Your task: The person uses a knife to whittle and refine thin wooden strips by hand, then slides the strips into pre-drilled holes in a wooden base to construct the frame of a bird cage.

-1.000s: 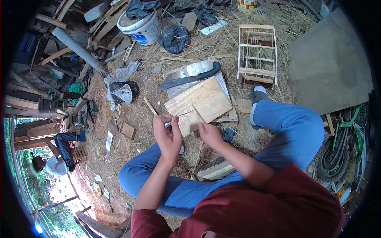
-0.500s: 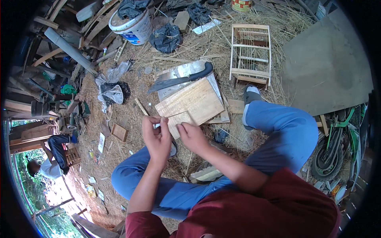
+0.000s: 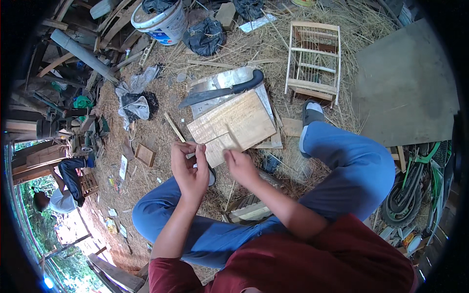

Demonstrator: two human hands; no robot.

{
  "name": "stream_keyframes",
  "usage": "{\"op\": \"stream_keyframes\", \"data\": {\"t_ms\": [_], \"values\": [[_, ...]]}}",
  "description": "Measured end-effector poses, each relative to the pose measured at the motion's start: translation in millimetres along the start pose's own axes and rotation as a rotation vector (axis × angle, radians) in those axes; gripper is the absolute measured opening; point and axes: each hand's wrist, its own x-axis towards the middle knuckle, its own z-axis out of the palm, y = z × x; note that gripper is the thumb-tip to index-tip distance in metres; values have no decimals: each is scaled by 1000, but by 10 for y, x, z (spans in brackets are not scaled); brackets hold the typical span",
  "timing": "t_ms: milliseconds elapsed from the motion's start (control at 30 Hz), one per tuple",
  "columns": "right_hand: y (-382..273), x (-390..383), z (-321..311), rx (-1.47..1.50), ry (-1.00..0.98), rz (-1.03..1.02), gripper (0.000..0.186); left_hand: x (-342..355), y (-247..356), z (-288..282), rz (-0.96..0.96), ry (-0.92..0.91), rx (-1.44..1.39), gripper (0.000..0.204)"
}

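I sit on a straw-covered floor in blue trousers. My left hand [image 3: 189, 169] is closed on a small pale piece near its fingertips; what it is stays unclear. Pinched in my right hand [image 3: 239, 165] is a thin wooden stick [image 3: 233, 137] that points up and away over a pale wooden board [image 3: 233, 125]. The board lies just beyond both hands on a metal sheet [image 3: 222, 80]. A long dark-handled knife [image 3: 222, 91] rests across that sheet.
A wooden slatted cage frame [image 3: 313, 61] stands at the upper right beside a large grey board [image 3: 405, 83]. A white bucket [image 3: 161, 22], black bags [image 3: 205, 35] and stacked timber [image 3: 73, 49] fill the upper left. A seated person [image 3: 58, 195] is far left. Hoses [image 3: 415, 195] lie right.
The view has shifted a little, so everything sits slightly lower and left in the picture. Both hands stay close together in front of the board, with the stick still held.
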Motion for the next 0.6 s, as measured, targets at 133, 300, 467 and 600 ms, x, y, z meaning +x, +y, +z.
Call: {"op": "stream_keyframes", "data": {"t_ms": [133, 300, 467, 600], "values": [[-84, -86, 36, 72, 10, -195, 39, -1, -7, 15, 1, 26, 24, 16], [-124, -49, 102, 8, -3, -115, 34, 30, 1, -33, -60, 56, 16, 16], [340, 46, 190, 25, 51, 92, 39, 53, 76, 2, -52, 38, -27, 16], [106, 87, 224, 5, -6, -33, 41, 1, 18, -72, -56, 63, -42, 17]]}}
